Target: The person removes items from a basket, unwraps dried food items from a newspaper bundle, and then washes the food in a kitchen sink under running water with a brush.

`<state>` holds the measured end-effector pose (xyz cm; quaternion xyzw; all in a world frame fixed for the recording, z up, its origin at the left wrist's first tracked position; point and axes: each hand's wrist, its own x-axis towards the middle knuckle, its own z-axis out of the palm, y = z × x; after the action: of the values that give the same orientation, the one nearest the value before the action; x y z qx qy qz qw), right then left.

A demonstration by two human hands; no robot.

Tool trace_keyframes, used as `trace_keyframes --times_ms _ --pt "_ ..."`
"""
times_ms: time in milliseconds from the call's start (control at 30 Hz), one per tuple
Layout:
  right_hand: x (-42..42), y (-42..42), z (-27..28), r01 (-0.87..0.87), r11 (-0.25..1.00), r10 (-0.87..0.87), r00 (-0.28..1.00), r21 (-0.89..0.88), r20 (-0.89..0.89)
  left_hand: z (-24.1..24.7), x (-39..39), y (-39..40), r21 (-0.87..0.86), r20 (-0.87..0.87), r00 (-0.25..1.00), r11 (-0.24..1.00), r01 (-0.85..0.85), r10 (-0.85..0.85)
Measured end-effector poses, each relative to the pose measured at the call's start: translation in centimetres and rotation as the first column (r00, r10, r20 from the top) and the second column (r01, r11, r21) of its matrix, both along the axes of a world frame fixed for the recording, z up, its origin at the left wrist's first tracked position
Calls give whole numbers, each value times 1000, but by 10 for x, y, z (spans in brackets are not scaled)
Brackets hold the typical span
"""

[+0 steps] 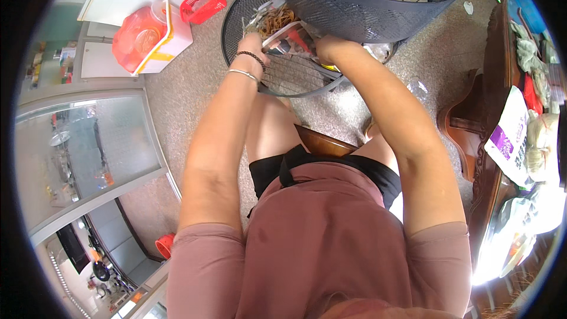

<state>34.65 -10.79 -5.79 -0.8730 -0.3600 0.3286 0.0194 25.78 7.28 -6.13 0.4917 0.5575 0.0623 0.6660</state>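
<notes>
My left hand, with a dark beaded bracelet and a silver bangle at the wrist, grips the left end of a clear plastic package with a pale edge and red and dark contents. At the package's other end is my right hand, fingers curled and partly hidden. Both hands reach into a round black mesh basket with a wire bottom. Just beyond the package, brown dried strips lie among crumpled plastic wrapping. A black perforated upper tier overhangs the basket and hides part of it.
To the left, a white box holds red plastic bags, beside a small red basket. A carved wooden table carrying bags stands at right. A wooden stool shows between my legs. Glass sliding doors line the left.
</notes>
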Motion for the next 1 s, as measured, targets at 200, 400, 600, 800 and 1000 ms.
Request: trace_keyframes --times_ms 200,400,600,800,1000 --pt "7 -3 -9 -157 986 160 985 -49 69 -8 7 -8 -180 153 871 879 -441 468" --pt "2 -5 5 -11 1000 12 997 -14 72 -12 23 -7 -243 237 822 851 -466 517" --pt "-2 -9 21 -20 999 22 998 -35 60 28 12 -38 382 89 995 921 -77 47" --pt "3 -10 -1 -85 996 84 986 4 144 38 -4 -43 769 -371 819 349 535 -439" --pt "6 -3 1 -218 960 239 966 -175 104 24 -6 -54 704 -604 552 -59 708 -575"
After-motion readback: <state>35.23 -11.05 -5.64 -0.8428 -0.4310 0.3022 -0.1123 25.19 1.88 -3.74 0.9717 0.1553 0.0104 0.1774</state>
